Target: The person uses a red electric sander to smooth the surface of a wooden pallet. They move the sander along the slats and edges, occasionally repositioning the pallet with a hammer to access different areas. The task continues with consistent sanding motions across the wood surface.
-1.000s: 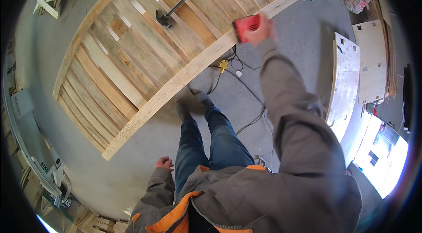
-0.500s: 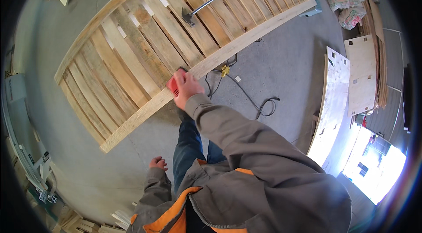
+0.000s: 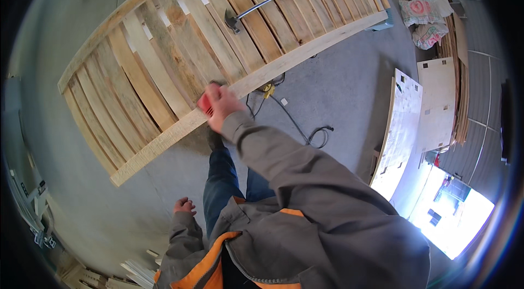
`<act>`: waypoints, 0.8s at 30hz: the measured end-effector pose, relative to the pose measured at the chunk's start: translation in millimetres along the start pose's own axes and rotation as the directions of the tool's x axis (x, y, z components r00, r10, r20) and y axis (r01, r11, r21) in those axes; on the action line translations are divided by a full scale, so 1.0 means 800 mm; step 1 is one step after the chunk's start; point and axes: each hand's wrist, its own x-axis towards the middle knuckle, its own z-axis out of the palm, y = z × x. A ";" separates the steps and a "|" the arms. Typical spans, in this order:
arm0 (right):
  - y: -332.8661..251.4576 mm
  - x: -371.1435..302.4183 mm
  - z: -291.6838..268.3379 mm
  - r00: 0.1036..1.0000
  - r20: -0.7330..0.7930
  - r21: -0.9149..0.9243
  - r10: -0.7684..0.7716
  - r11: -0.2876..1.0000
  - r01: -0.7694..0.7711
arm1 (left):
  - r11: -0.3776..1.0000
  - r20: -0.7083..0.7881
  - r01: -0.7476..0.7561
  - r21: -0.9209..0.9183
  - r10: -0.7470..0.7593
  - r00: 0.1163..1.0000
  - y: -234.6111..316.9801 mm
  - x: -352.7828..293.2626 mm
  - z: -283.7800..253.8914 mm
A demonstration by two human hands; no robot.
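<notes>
A long slatted wooden frame [image 3: 164,62] with a curved far rail spreads out in front of me. My right hand [image 3: 222,106] is closed over a red, boxy sander [image 3: 206,104], slightly blurred, which rests on the straight near rail [image 3: 305,57]. The underside of the sander is hidden against the wood. Low by my left side hangs my left hand [image 3: 184,205], its fingers loosely bent and apart with nothing visible in them. A claw hammer [image 3: 232,20] with a long metal handle lies across the slats, beyond the right hand.
On the floor past the near rail lies a dark cable [image 3: 305,130] with a yellow connector [image 3: 268,91]. Pale panels [image 3: 397,130] with square holes and white sacks [image 3: 424,9] stand at the right. Light strips of wood [image 3: 136,272] lie at the lower left.
The whole view has shifted and turned slightly, so the frame appears farther left. My right hand keeps the sander on nearly the same stretch of rail. The left hand still hangs low.
</notes>
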 end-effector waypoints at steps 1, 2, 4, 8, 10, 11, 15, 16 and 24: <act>0.018 0.008 -0.025 1.000 -0.003 -0.008 0.024 1.000 -0.024 | 1.000 0.015 0.005 0.008 -0.006 1.000 0.006 -0.001 0.010; 0.038 0.015 -0.047 0.995 -0.075 -0.082 0.073 0.994 -0.079 | 1.000 0.035 0.010 0.019 -0.011 0.999 0.011 -0.003 0.022; 0.087 0.032 -0.077 0.982 -0.117 -0.143 0.147 0.976 -0.163 | 1.000 0.059 0.007 0.027 -0.009 0.998 0.010 -0.005 0.036; 0.174 0.062 -0.147 0.943 -0.223 -0.235 0.248 0.925 -0.299 | 1.000 0.074 -0.005 0.031 0.003 0.997 -0.002 -0.001 0.060; 0.199 0.079 -0.180 0.920 -0.272 -0.242 0.282 0.905 -0.349 | 1.000 0.064 0.004 0.026 -0.006 0.998 -0.006 0.000 0.070; 0.227 0.090 -0.193 0.914 -0.306 -0.247 0.267 0.904 -0.348 | 1.000 0.062 0.010 0.021 -0.011 0.998 -0.009 0.006 0.073; 0.290 0.135 -0.258 0.889 -0.279 -0.309 0.363 0.843 -0.441 | 1.000 0.026 0.015 0.005 -0.015 1.000 -0.017 0.003 0.082; 0.308 0.147 -0.273 0.887 -0.280 -0.353 0.367 0.820 -0.451 | 1.000 0.032 0.021 0.006 -0.021 0.999 -0.017 0.002 0.088; 0.299 0.155 -0.281 0.916 -0.160 -0.452 0.368 0.798 -0.399 | 0.996 0.062 0.024 0.091 -0.030 0.998 -0.019 -0.011 0.116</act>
